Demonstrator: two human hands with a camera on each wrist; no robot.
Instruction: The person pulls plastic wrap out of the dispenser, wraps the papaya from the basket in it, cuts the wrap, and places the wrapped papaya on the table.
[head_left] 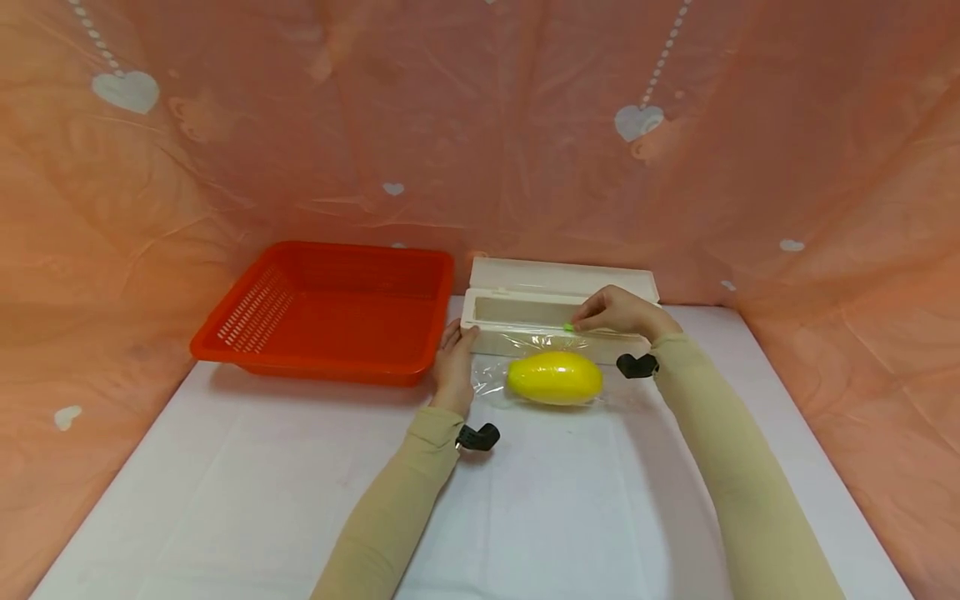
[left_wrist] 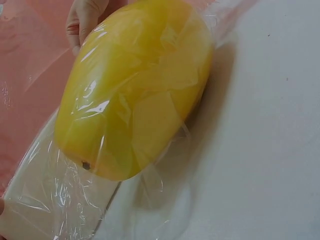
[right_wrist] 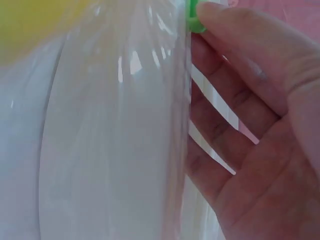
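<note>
A long white cling film box lies at the back of the table, its lid tipped back. My left hand grips the box's left end, thumb at the front corner. Over the front edge, my right hand pinches a small green slide cutter between thumb and forefinger, its other fingers behind the edge. Clear cling film runs from that edge down over a yellow papaya-shaped fruit, which lies on its side before the box. In the left wrist view, wrinkled film covers the fruit.
To the left stands a red plastic basket with slotted sides, close beside my left hand. A white cloth covers the table. Orange curtains with hearts surround its back and sides.
</note>
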